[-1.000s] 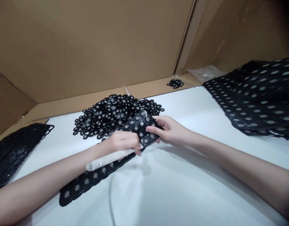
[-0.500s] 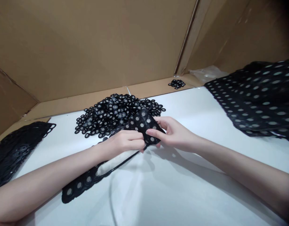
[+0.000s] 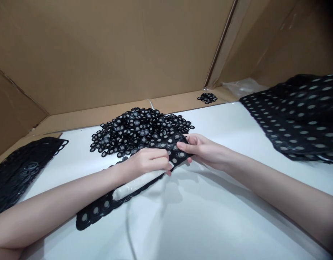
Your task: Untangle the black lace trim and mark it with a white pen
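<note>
A black sheet strip (image 3: 101, 207) dotted with pale round spots lies slantwise on the white table. My left hand (image 3: 150, 162) is closed, its fingers curled round a long white stick-like piece with a rounded end (image 3: 128, 188) that lies along the strip. My right hand (image 3: 201, 150) pinches the far right end of the sheet between thumb and fingers, beside my left fingertips. Just behind both hands is a heap of small black rings with pale centres (image 3: 134, 126). My left fingertips partly hide the sheet where they press on it.
A large black dotted sheet (image 3: 299, 119) lies at the right. Black perforated sheeting (image 3: 25, 169) is stacked at the left. A small cluster of black rings (image 3: 207, 98) and clear plastic (image 3: 245, 86) sit by the cardboard wall (image 3: 128, 50). A thin dark line (image 3: 129, 231) runs across the front.
Both hands and the sheet have shifted slightly right in view. The sheet's right end, raised and bent earlier, now looks flatter in my right hand. More of the white piece shows.
</note>
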Tool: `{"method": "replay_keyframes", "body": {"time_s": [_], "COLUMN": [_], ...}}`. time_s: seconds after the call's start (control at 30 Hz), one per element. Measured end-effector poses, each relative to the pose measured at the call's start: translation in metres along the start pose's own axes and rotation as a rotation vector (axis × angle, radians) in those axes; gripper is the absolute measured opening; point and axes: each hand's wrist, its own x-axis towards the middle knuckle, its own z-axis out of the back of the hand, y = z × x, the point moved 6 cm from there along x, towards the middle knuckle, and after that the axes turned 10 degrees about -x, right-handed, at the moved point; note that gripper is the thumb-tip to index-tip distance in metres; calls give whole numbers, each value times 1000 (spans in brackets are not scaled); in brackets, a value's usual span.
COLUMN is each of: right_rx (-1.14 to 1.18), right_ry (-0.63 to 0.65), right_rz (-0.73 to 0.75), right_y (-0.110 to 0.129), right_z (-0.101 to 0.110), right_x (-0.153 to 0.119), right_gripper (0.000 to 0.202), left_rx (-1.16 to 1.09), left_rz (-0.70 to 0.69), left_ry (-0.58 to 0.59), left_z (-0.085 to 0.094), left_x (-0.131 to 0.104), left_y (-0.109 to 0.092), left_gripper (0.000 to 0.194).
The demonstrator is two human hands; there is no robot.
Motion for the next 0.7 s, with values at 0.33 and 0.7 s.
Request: {"method": "replay_keyframes", "body": {"time_s": [0.33,0.7], "right_rx": [-42,-39], "right_ry": [-1,-3], "right_rz": [-71,-131], "right_y": [7,5], "right_z": [1,3], "right_x": [-7,-9], "right_gripper": [46,46], "left_rx": [-239,-78], "left_rz": [-102,-46], "left_ry": [-478,-430], "left_z": [27,29], "left_x": [-10,-11], "left_y": [7,12], "left_gripper": [17,17]}}
